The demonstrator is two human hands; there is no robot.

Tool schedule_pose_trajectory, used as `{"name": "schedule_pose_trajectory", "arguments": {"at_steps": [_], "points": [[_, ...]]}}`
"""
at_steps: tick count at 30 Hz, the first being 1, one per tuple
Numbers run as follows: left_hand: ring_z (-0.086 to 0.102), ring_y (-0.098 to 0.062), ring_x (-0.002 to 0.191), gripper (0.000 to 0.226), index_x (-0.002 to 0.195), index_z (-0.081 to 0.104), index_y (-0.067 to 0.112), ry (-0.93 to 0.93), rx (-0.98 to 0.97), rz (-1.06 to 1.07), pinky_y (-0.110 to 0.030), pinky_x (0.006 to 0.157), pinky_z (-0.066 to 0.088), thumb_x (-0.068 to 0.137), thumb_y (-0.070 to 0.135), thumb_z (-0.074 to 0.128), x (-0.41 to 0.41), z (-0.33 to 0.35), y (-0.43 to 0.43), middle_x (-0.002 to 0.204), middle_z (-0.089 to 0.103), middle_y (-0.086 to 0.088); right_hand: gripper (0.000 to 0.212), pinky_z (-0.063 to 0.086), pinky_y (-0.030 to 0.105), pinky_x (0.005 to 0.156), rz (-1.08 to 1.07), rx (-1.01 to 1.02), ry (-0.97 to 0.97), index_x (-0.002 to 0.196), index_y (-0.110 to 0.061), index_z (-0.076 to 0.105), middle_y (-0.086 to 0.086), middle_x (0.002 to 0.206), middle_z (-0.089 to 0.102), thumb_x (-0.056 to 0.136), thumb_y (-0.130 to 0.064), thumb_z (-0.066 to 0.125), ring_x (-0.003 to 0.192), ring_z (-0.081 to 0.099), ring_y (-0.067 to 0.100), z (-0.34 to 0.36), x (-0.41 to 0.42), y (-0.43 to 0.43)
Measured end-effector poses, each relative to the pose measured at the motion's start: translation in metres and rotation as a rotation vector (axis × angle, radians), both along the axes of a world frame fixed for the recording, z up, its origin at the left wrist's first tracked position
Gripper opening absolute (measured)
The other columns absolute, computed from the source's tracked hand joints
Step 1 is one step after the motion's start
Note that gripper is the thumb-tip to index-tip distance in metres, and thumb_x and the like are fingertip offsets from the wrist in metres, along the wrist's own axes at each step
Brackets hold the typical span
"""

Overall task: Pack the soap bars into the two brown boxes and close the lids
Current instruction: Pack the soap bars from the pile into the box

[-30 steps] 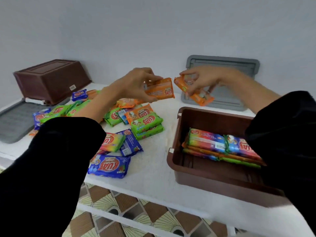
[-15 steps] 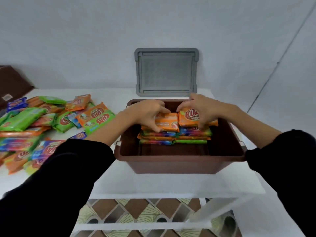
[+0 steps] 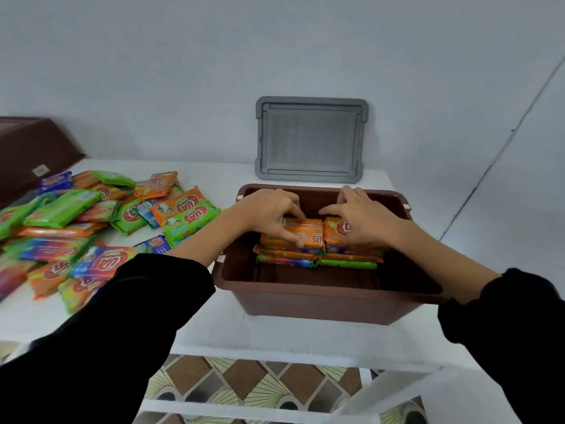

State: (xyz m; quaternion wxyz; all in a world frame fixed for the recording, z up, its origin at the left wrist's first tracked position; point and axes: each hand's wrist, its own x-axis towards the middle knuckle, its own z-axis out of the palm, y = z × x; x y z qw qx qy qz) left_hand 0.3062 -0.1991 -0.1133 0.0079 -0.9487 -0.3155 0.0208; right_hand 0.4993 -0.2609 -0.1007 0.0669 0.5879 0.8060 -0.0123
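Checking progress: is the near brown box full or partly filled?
Partly filled. The brown box holds two side-by-side stacks of soap bars; bare floor shows in front.

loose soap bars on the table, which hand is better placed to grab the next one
Left. The left hand is nearest the loose soap bars; the right hand would have to cross the brown box. Both hold orange bars.

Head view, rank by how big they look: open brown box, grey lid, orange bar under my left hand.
1. Open brown box.
2. Grey lid, though farther away.
3. Orange bar, partly under the left hand.
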Motion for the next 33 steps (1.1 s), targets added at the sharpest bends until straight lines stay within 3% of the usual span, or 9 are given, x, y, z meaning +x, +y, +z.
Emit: {"name": "schedule_pose_trajectory", "arguments": {"at_steps": [5, 10, 12, 17, 21, 25, 29, 33], "points": [[0.065, -0.014, 0.085, 0.031, 0.111, 0.068, 0.018, -0.314, -0.035, 0.160, -0.032, 0.075, 0.052, 0.090, 0.037, 0.057, -0.039, 0.030, -0.004, 0.099, 0.069, -0.003, 0.059, 0.038, 0.036, 0.092, 0.086, 0.110, 0.184, 0.138, -0.030, 0.041, 0.012, 0.125, 0.044, 0.084, -0.033, 0.064, 0.121, 0.038, 0.027, 0.039, -0.038, 0.026], [0.062, -0.008, 0.084, 0.022, 0.107, 0.068, 0.025, -0.294, -0.093, 0.442, -0.030, 0.080, 0.051, 0.090, 0.033, 0.056, -0.129, 0.040, -0.009, 0.098, 0.070, 0.003, 0.053, 0.038, 0.034, 0.089, 0.272, 0.049, 0.295, 0.134, -0.027, 0.047, 0.013, 0.118, 0.053, 0.084, -0.030, 0.064, 0.111, 0.049, 0.028, 0.044, -0.117, 0.060], [0.064, -0.012, 0.088, 0.023, 0.108, 0.068, 0.021, -0.274, -0.160, 0.541, -0.032, 0.084, 0.051, 0.088, 0.029, 0.060, -0.166, 0.036, -0.017, 0.099, 0.070, 0.000, 0.051, 0.038, 0.033, 0.089, 0.343, -0.008, 0.318, 0.132, -0.025, 0.049, 0.014, 0.118, 0.054, 0.084, -0.024, 0.064, 0.109, 0.050, 0.027, 0.039, -0.154, 0.070], [0.055, -0.016, 0.112, 0.049, 0.121, 0.059, 0.020, -0.205, -0.348, 0.772, -0.028, 0.093, 0.042, 0.076, 0.034, 0.074, -0.248, 0.004, -0.039, 0.122, 0.061, 0.000, 0.063, 0.038, 0.032, 0.090, 0.512, -0.149, 0.178, 0.138, -0.023, 0.044, 0.006, 0.111, 0.050, 0.081, -0.017, 0.069, 0.108, 0.049, 0.025, 0.010, -0.231, 0.098], [0.042, -0.018, 0.128, 0.070, 0.134, 0.047, 0.024, -0.189, -0.448, 0.842, -0.029, 0.101, 0.034, 0.072, 0.027, 0.078, -0.280, -0.021, -0.050, 0.139, 0.047, 0.003, 0.085, 0.031, 0.036, 0.108, 0.641, -0.231, -0.115, 0.146, -0.024, 0.027, 0.011, 0.148, 0.033, 0.076, -0.019, 0.074, 0.134, 0.034, 0.028, -0.022, -0.266, 0.124], [0.045, -0.019, 0.122, 0.072, 0.133, 0.049, 0.029, -0.178, -0.416, 0.818, -0.027, 0.092, 0.036, 0.068, 0.031, 0.080, -0.289, -0.041, -0.051, 0.136, 0.050, 0.002, 0.098, 0.031, 0.039, 0.108, 0.675, -0.235, -0.334, 0.147, -0.036, 0.017, 0.012, 0.148, 0.025, 0.070, -0.029, 0.079, 0.135, 0.027, 0.029, -0.040, -0.276, 0.139], [0.050, -0.019, 0.114, 0.068, 0.129, 0.053, 0.031, -0.230, -0.374, 0.803, -0.025, 0.084, 0.039, 0.067, 0.035, 0.081, -0.292, -0.047, -0.049, 0.128, 0.055, 0.002, 0.092, 0.032, 0.038, 0.107, 0.711, -0.262, -0.288, 0.144, -0.039, 0.026, 0.010, 0.148, 0.026, 0.070, -0.025, 0.079, 0.134, 0.028, 0.028, -0.043, -0.278, 0.146], [0.050, -0.019, 0.111, 0.068, 0.126, 0.052, 0.024, -0.208, -0.323, 0.767, -0.023, 0.083, 0.040, 0.066, 0.035, 0.081, -0.287, -0.042, -0.049, 0.124, 0.054, 0.000, 0.082, 0.033, 0.031, 0.098, 0.687, -0.349, -0.146, 0.140, -0.034, 0.038, 0.005, 0.140, 0.043, 0.070, -0.025, 0.079, 0.126, 0.038, 0.023, -0.042, -0.273, 0.151]]}}
